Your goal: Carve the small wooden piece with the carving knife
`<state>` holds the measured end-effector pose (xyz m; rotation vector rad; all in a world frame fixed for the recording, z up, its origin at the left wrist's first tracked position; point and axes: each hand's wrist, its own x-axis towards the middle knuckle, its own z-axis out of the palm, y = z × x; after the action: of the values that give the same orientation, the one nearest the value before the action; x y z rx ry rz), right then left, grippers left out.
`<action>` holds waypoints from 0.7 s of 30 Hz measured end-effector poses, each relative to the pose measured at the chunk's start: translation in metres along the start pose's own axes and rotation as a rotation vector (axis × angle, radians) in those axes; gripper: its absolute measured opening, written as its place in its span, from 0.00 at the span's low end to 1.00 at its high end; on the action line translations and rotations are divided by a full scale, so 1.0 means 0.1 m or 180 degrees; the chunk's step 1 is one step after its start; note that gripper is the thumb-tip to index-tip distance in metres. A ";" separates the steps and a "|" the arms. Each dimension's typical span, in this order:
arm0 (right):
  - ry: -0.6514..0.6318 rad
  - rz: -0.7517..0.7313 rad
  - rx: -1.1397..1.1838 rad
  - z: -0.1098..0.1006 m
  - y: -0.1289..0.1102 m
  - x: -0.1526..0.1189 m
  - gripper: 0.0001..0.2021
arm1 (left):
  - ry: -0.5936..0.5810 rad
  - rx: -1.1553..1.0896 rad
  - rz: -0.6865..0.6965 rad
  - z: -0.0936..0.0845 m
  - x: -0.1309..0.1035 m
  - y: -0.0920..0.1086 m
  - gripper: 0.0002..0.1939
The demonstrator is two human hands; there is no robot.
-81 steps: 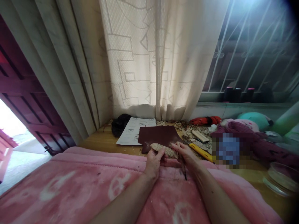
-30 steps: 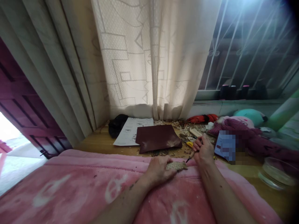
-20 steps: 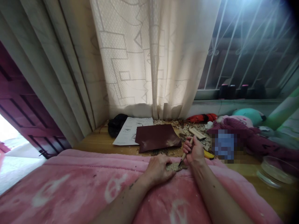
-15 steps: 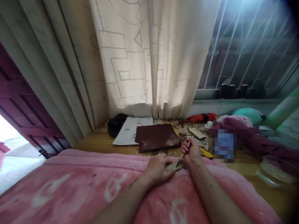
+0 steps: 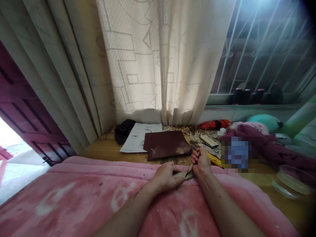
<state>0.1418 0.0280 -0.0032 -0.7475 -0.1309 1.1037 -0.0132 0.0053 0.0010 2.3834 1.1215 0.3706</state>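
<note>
My left hand point(image 5: 166, 177) lies low over the pink blanket, its thumb and fingers closed on the left end of a small, flat, pale carved wood piece point(image 5: 188, 174). Wrapped around a slim carving tool point(image 5: 191, 167) with a light wooden handle is my right hand point(image 5: 202, 163). The tool slants down, and its tip meets the piece's upper surface. My right palm rests close by the piece's right end. The exact shape of the blade is too small to make out.
Beyond my hands, a dark brown sheet point(image 5: 168, 144) overlaps printed paper point(image 5: 130, 140) beside a black bag point(image 5: 123, 131). Wood shavings point(image 5: 187, 130), a pale wood block point(image 5: 208, 141) and a yellow cutter point(image 5: 215, 160) lie rightward. A clear round container point(image 5: 291, 181) stands far right. The pink blanket point(image 5: 74, 194) covers the front.
My right hand has dipped slightly and tilted, with the tool's handle lower. My left hand keeps hold of the wood piece. The whole view has shifted a little.
</note>
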 end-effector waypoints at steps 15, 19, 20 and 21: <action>0.0088 -0.0053 -0.0087 -0.03 0.01 0.03 0.14 | -0.0002 0.0204 0.0119 -0.02 -0.02 -0.02 0.14; 0.0015 -0.0085 -0.0197 -0.05 0.03 0.04 0.14 | -0.0058 0.0264 0.0084 -0.05 -0.03 0.01 0.13; 0.0024 -0.0080 -0.0228 -0.06 0.03 0.04 0.14 | -0.0076 0.0279 0.0072 -0.06 -0.03 0.01 0.13; 0.0039 -0.0069 -0.0249 -0.06 0.04 0.05 0.15 | -0.0095 0.0293 0.0055 -0.06 -0.03 0.02 0.13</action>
<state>0.1440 0.0298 -0.0114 -0.8210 -0.1722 1.0781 -0.0164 0.0037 0.0074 2.4715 1.1277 0.2940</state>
